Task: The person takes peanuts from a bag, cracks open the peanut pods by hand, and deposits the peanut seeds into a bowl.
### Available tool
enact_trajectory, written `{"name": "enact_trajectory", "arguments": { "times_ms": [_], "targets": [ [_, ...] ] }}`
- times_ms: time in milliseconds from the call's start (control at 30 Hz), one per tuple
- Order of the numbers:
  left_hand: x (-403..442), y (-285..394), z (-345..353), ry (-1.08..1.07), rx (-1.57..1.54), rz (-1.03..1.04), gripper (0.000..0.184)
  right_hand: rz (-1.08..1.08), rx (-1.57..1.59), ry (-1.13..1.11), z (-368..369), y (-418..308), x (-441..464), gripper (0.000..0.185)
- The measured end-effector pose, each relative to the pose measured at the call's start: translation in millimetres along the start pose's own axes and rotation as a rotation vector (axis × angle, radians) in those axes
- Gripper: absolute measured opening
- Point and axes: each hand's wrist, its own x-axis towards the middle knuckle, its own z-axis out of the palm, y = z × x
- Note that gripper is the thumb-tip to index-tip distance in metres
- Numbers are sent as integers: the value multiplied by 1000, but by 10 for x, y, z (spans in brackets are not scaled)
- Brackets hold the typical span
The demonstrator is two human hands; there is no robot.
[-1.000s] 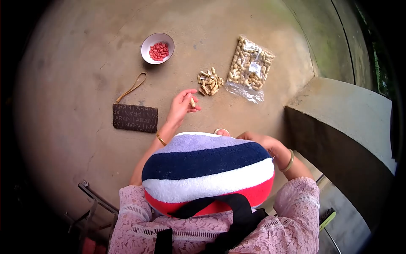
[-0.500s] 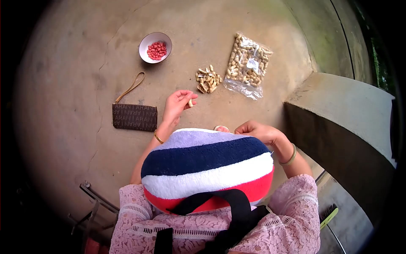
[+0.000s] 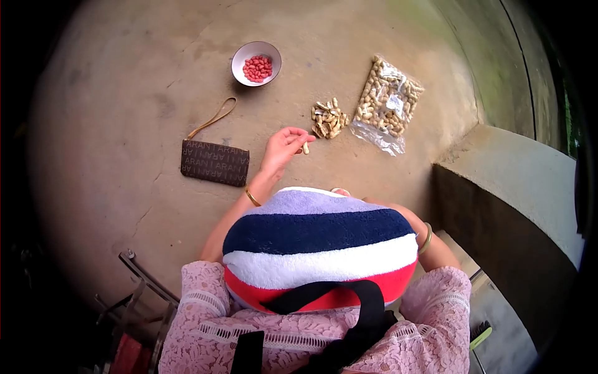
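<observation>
Between the thumb and fingers of my left hand (image 3: 286,148) is a pale peanut shell (image 3: 306,148), held over the floor. Just beyond it lies a small heap of peanut shells (image 3: 329,119). To the right of the heap rests a clear bag of unshelled peanuts (image 3: 387,100). A white bowl (image 3: 238,63) with red peanut kernels (image 3: 257,68) stands farther off, up and left of the hand. My right hand is mostly hidden behind the striped cushion (image 3: 317,234) on my lap; only its back edge (image 3: 380,202) shows, and its fingers cannot be seen.
A brown patterned pouch (image 3: 215,163) with a tan strap lies on the floor at left. At right stands a low concrete ledge (image 3: 511,174). A metal frame (image 3: 146,277) is at lower left, and a green brush (image 3: 481,338) at lower right.
The view has shifted, so the floor items appear farther right. My left hand still holds the shell. My right hand has dropped back behind the cushion, its fingers now hidden.
</observation>
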Motion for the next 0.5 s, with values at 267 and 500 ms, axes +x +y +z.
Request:
{"name": "enact_trajectory", "arguments": {
  "times_ms": [267,500],
  "targets": [
    [-31,71,58,15,-136,-5,17,-280,-38,366,-138,-137,529,22],
    [-112,215,94,-92,-104,134,20,-501,301,516,12,-309,1177,20]
  ]
}}
